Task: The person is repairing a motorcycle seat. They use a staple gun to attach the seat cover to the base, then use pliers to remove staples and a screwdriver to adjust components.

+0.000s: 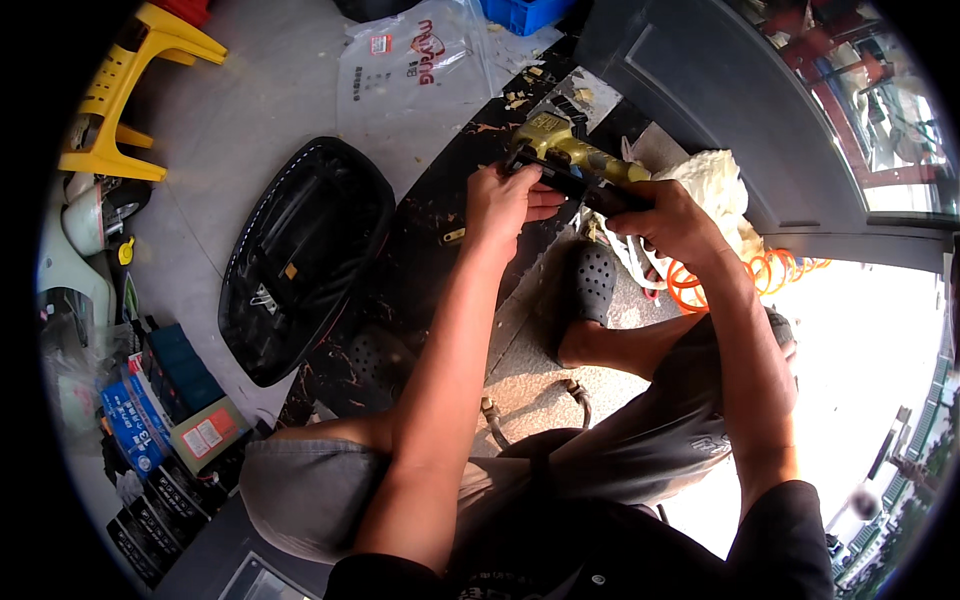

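Both my hands are on a pneumatic staple gun (560, 145), olive-yellow with a long black magazine along its side, held tilted above the dark threshold. My left hand (505, 208) pinches the magazine near the tool's head, thumb on top and the other fingers partly stretched beneath. At the rear end, my right hand (680, 220) is wrapped round the grip and magazine; its palm side is hidden. An orange coiled air hose (690, 285) lies behind my right wrist; where it joins the tool cannot be seen. Left of my left forearm lies a black seat shell (320, 250), hollow side up.
Cream foam or cloth (722, 185) is heaped beside the grey door (740, 120). A clear plastic bag (415, 65) and yellow scraps lie farther off. Boxes (205, 435) and a yellow stool (125, 85) stand at left. My clog-shod foot (594, 285) is below the tool.
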{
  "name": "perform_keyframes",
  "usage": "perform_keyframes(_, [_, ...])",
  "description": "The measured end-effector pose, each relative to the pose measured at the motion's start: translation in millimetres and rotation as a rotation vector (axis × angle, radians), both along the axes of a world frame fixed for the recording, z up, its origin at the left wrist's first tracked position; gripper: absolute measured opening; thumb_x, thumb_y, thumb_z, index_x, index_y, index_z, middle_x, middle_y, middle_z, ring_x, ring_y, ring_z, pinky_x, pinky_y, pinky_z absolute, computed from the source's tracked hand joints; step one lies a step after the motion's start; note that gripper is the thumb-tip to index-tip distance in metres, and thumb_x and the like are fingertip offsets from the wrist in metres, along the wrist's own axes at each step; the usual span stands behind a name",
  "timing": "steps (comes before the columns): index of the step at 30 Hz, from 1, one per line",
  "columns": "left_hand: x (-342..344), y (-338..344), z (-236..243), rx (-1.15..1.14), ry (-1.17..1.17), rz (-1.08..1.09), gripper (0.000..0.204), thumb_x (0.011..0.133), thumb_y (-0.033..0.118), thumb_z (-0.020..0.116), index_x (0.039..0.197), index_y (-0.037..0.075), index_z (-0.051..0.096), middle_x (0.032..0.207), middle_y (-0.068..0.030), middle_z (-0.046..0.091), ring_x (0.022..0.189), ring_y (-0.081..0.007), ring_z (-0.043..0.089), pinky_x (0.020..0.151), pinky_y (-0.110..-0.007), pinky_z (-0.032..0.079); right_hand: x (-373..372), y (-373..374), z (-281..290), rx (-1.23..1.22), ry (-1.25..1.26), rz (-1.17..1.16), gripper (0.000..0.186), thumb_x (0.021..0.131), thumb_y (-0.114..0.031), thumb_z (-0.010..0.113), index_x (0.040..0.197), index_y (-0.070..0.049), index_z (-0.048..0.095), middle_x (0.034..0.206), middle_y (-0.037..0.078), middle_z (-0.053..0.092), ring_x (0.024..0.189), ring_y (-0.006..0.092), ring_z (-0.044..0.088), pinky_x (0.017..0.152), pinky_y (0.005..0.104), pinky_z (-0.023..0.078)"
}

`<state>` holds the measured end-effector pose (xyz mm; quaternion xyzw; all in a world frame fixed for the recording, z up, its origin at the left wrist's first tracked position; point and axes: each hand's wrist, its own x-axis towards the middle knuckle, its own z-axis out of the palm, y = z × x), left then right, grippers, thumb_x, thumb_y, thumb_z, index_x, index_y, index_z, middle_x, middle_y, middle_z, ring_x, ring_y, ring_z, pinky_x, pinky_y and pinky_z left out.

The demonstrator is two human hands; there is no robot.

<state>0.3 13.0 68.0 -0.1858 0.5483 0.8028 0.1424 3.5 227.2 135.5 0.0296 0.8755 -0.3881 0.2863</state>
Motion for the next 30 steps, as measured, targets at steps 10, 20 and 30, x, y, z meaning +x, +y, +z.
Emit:
perform_keyframes(10, [-7,-28,-26,0.102,-0.072,-0.055,0.021,0.101,0.016,0.057,0.104,-0.005,0.054,0.096,-0.0211,0.068,0.087,-0.0322,0.073,0.072,-0.04,0.062,-6,-6,-21,-0.173,-0.177,-0.097,0.029,0.081,-0.019,0.076,0.101,0.001,0.073,0.066,0.002,0.059,0.048,0.0111,0.053,0.042,0.028,0.042])
perform_keyframes(20, [7,-19,-24,-0.208,-0.052,-0.008,0.04,0.102,0.019,0.059,0.134,-0.005,0.055,0.105,-0.0146,0.065,0.084,-0.0194,0.068,0.067,-0.034,0.062,-13,2,-41,-0.199,-0.156,-0.127,0.027,0.082,-0.02,0.076,0.097,0.003,0.073,0.066,0.003,0.059,0.046,0.0117,0.052,0.04,0.0296,0.041])
perform_keyframes(30, [9,-9,-18,-0.153,0.006,0.132,0.035,0.103,0.018,0.056,0.129,-0.005,0.056,0.1,-0.0143,0.067,0.08,-0.0202,0.068,0.065,-0.033,0.061,-13,-2,-31,-0.216,-0.288,-0.184,0.036,0.086,-0.022,0.075,0.116,-0.003,0.071,0.07,-0.002,0.059,0.051,0.0062,0.047,0.047,0.0247,0.038])
